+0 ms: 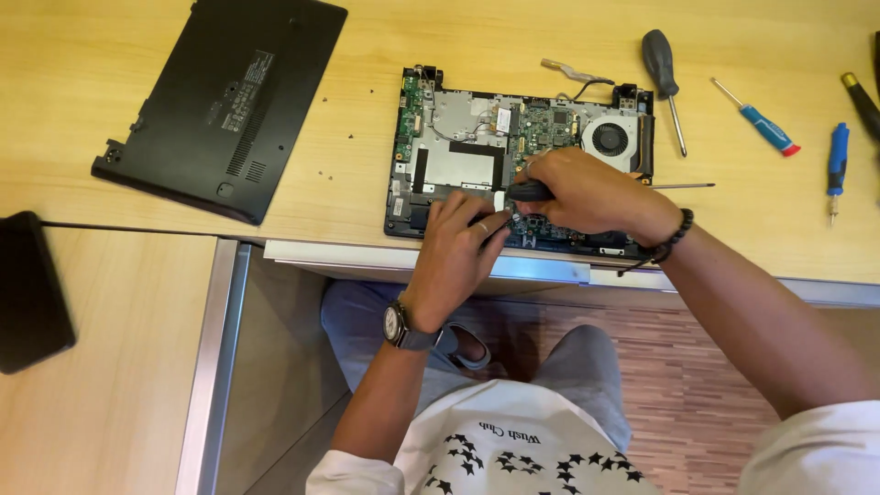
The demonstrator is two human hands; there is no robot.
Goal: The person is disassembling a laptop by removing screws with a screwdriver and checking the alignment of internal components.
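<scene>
An opened laptop chassis point(458, 147) lies on the wooden desk point(367, 55), its circuit board and round fan point(609, 139) exposed. My right hand point(591, 192) is closed around a black-handled screwdriver point(530, 192), whose tip points down into the chassis near its front edge. My left hand point(458, 252) rests on the chassis front, fingertips pinching beside the screwdriver tip. What the fingers hold there is too small to tell. A watch sits on my left wrist and a bead bracelet on my right.
The removed black bottom cover point(225, 101) lies at the back left. Several screwdrivers point(662, 73) point(765, 124) point(836, 165) lie to the right of the chassis. Loose screws point(353, 136) dot the desk. A dark flat device point(27, 289) sits on the lower side table.
</scene>
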